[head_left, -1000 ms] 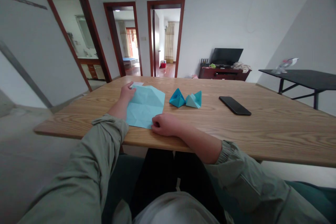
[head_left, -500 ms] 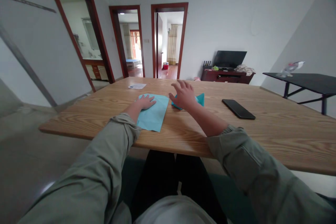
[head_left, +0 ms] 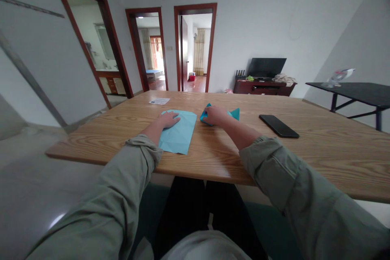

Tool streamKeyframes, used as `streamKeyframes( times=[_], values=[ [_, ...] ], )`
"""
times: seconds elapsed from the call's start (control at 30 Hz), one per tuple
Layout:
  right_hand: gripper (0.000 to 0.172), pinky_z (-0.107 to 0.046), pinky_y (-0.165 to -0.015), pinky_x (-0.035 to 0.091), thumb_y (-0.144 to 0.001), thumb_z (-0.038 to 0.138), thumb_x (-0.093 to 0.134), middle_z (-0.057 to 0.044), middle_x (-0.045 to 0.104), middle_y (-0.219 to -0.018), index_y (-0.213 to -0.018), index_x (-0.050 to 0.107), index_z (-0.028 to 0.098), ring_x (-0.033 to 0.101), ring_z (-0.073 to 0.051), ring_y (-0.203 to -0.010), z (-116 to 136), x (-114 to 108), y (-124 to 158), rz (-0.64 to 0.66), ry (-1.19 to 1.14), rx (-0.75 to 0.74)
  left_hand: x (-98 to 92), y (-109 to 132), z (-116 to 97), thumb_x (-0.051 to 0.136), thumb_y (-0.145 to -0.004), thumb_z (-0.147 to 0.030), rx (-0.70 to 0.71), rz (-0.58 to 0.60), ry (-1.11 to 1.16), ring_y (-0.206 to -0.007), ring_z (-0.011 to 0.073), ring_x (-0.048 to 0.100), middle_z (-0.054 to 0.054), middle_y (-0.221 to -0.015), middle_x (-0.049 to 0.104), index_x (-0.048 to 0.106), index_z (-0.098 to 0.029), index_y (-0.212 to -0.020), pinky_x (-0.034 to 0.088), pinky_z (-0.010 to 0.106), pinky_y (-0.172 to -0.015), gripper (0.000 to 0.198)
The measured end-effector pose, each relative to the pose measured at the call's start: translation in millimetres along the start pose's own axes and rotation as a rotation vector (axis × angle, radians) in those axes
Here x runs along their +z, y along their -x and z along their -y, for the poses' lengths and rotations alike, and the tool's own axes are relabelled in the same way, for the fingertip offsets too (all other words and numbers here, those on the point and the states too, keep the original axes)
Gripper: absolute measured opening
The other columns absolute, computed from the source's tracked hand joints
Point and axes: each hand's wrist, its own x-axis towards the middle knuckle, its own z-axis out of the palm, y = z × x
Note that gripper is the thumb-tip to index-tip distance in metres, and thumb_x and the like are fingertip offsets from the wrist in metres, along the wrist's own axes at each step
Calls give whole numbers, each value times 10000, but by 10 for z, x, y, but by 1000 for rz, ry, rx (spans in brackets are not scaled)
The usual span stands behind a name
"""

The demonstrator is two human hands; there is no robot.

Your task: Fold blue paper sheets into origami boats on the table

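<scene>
My left hand lies flat on a light blue sheet of paper, fingers stretched out over its upper left part. The sheet shows faint crease lines. To the right of it, my right hand is closed on a folded blue paper shape that rests on the table. Pointed ends of this shape stick out on both sides of the hand; its middle is hidden under my palm and wrist.
On the wooden table, a black phone lies to the right and a small white card toward the far left edge. Beyond stand a low cabinet with a television and a black table bearing a clear plastic item.
My right hand was raised over the folded paper with fingers spread; now it has come down and its fingers have closed on the paper. My left hand stays on the sheet.
</scene>
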Motion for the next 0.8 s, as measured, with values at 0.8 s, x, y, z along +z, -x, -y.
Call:
streamKeyframes(
  times=[0.8],
  values=[
    [386, -327, -815, 463, -857, 355, 517, -72, 713, -1022, -1176, 671, 200, 645, -230, -900, -40, -495, 242, -556, -436, -74, -769, 43, -606, 520, -830, -554, 17, -305, 1214, -1023, 245, 630, 107, -1218, 624, 568, -191, -1210, 483, 401, -899, 528]
  ],
)
